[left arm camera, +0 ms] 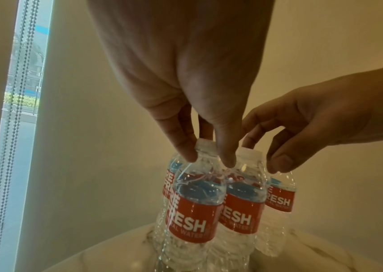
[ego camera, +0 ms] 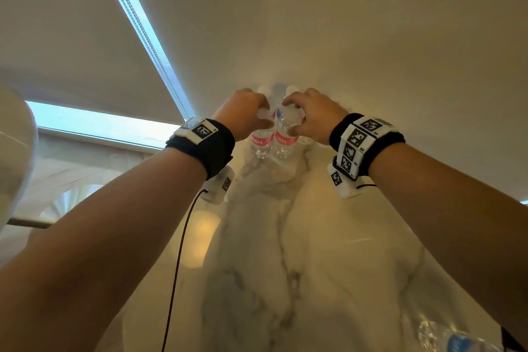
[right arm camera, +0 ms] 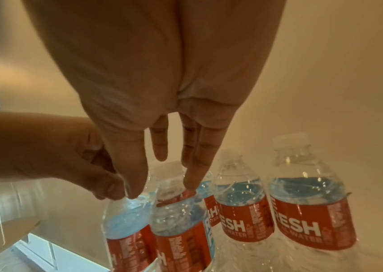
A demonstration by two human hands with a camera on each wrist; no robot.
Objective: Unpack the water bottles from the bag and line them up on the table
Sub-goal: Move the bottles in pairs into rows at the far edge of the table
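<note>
Several clear water bottles with red labels stand close together at the far end of the marble table [ego camera: 328, 251], near the wall. My left hand [ego camera: 264, 116] [left arm camera: 210, 160] pinches the neck of the left front bottle [ego camera: 261, 140] [left arm camera: 193, 217] from above. Right beside it, my right hand [ego camera: 288, 117] [right arm camera: 162, 191] grips the top of the neighbouring bottle [ego camera: 285, 138] [right arm camera: 179, 230] between thumb and fingers. Both bottles stand upright with their bases on the table. Two more upright bottles [right arm camera: 311, 217] stand to the right in the right wrist view. No bag is clearly in view.
One more bottle [ego camera: 457, 340] lies on its side at the table's near right edge. A plain wall rises right behind the bottles. A window with a bead chain [ego camera: 143, 28] is at the left, with a white rounded object [ego camera: 14, 151] beside it.
</note>
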